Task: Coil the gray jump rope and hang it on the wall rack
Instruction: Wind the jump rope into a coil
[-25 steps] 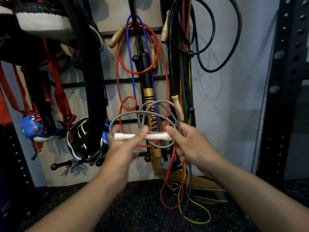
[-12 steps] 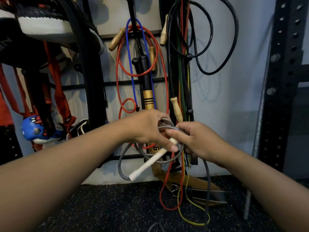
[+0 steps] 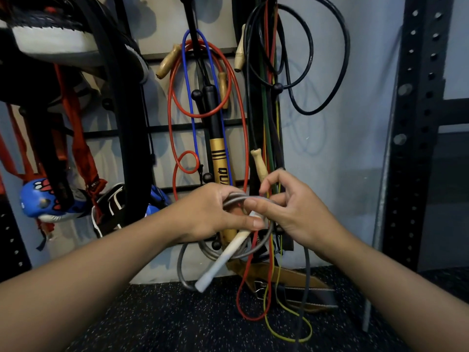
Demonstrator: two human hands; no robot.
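Note:
The gray jump rope (image 3: pixel 264 246) is gathered into small loops between both hands, low in front of the wall rack (image 3: pixel 162 128). One white handle (image 3: pixel 223 260) slants down and to the left out of the bundle. My left hand (image 3: pixel 215 214) grips the loops and the top of that handle from the left. My right hand (image 3: pixel 294 212) pinches the top strands from the right, thumb and forefinger closed, other fingers spread. A loose gray strand (image 3: pixel 305 280) hangs down from under my right hand toward the floor.
The rack holds red and blue ropes (image 3: pixel 182 102), a black and gold bat-like stick (image 3: pixel 219 148), wooden handles, black cable (image 3: pixel 317 72) and coloured bands. Gloves and straps hang left (image 3: pixel 45 199). A black perforated upright (image 3: pixel 416 123) stands right. Belts lie on the speckled floor (image 3: pixel 177 321).
The white handle went from level between both hands to slanting down-left. My left hand moved over the coil and now grips it; the hands rose slightly and the loops tightened.

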